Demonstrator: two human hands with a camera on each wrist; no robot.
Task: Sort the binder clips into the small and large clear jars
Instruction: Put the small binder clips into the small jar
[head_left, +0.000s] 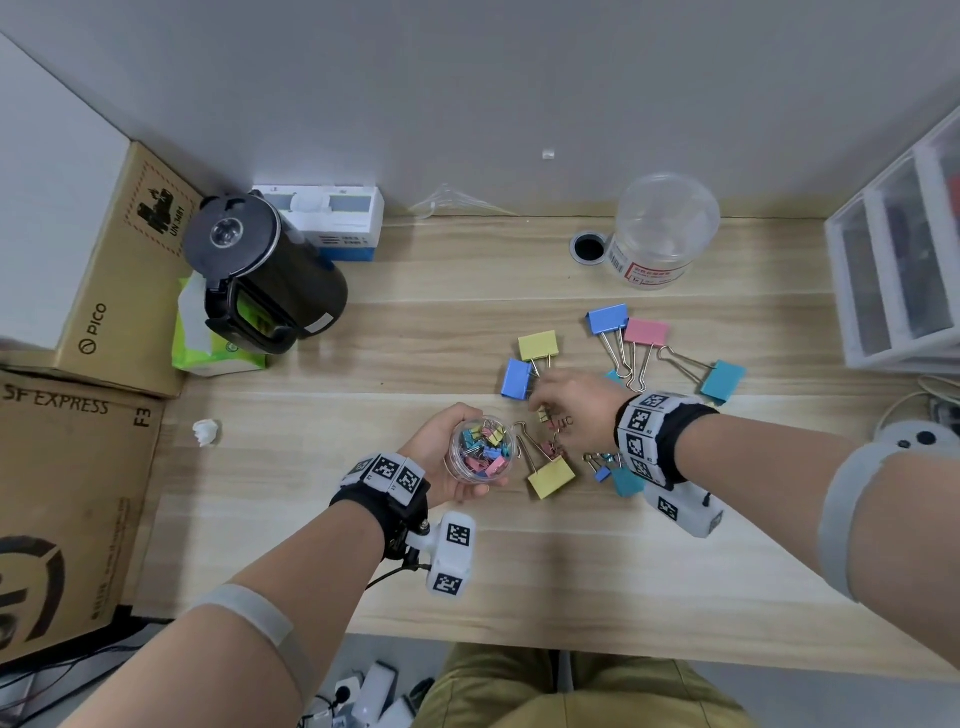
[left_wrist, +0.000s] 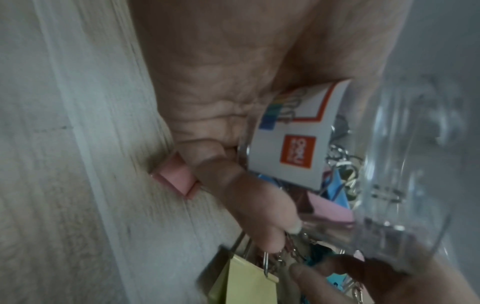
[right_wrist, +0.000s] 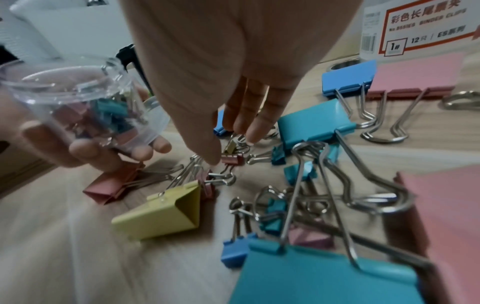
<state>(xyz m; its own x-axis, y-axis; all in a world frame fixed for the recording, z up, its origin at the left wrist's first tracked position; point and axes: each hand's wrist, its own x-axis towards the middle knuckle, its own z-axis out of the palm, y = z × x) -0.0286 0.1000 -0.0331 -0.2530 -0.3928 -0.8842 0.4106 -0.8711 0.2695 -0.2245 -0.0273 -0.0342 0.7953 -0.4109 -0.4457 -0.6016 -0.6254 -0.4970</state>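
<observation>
My left hand (head_left: 441, 447) grips the small clear jar (head_left: 480, 451), held a little above the wooden table and holding several small coloured clips. Its fingers (left_wrist: 246, 197) wrap the jar wall (left_wrist: 405, 164). Just right of the jar, my right hand (head_left: 545, 411) reaches down into the pile. Thumb and fingertips (right_wrist: 249, 133) pinch a small yellow clip (right_wrist: 230, 146) on the table. Large clips lie around: yellow (head_left: 538, 345), blue (head_left: 517, 379), pink (head_left: 647, 332), teal (head_left: 723, 380). The large clear jar (head_left: 665, 228) stands at the back with nothing visible inside.
A black kettle (head_left: 260, 275) and a green tissue pack (head_left: 208, 343) stand at the left by cardboard boxes (head_left: 78, 467). A white drawer unit (head_left: 893, 270) lines the right edge. A cable hole (head_left: 589, 248) sits beside the large jar. A crumpled paper scrap (head_left: 206, 431) lies left of my hands.
</observation>
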